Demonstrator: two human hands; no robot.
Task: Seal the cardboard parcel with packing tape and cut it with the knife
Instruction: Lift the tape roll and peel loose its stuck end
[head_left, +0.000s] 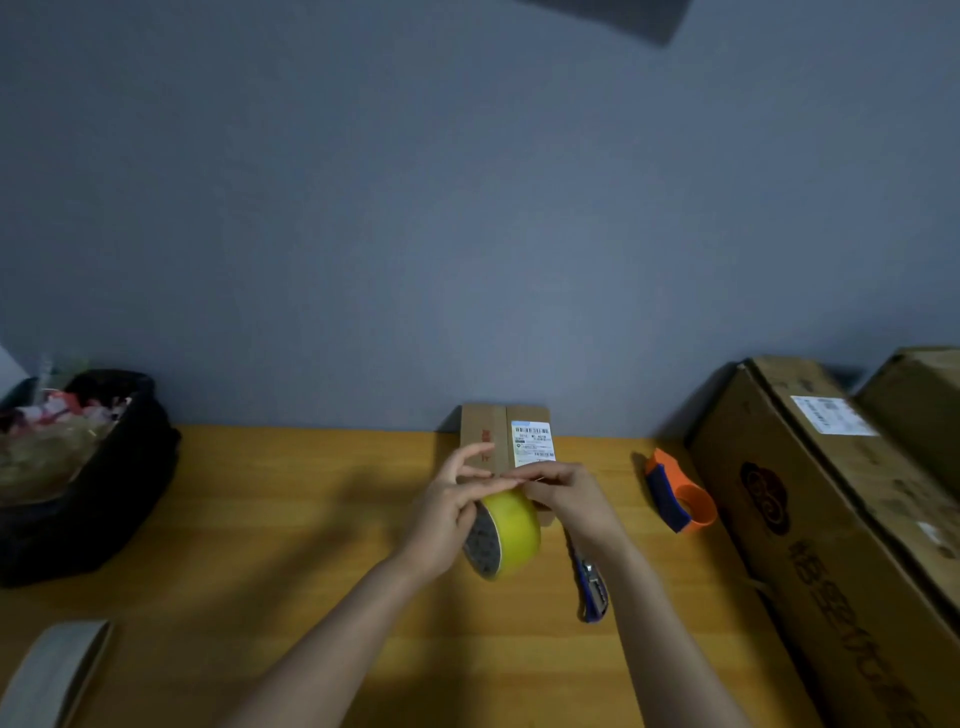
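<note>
Fingers (470, 457) of the left hand (447, 512) are spread a little, with the thumb side wrapped round the yellow tape roll (506, 535) to hold it up off the surface (311, 519). The right hand (563, 491) has its fingers pinched shut at the top of the roll, and I think they are picking at the loose end of the tape, but that end is too small to see. The small cardboard parcel (493, 441) lies flat at the back edge of the surface, against the wall, just behind both hands, with a white label (532, 442) on its right half. The knife (589, 590) lies on the surface under the right arm, close to the front of the parcel. An orange tape holder (678, 493) sits farther right, near the big boxes (831, 519) at the right edge. What could go wrong? If the tape end is pulled too fast it may tear thin or stick back on the roll. It could also stick to the fingers and fold on itself. If the tape goes down crooked it may cover the label. The right arm is just above the knife, so a quick move could bump it, and I cannot tell if the blade is out.
</note>
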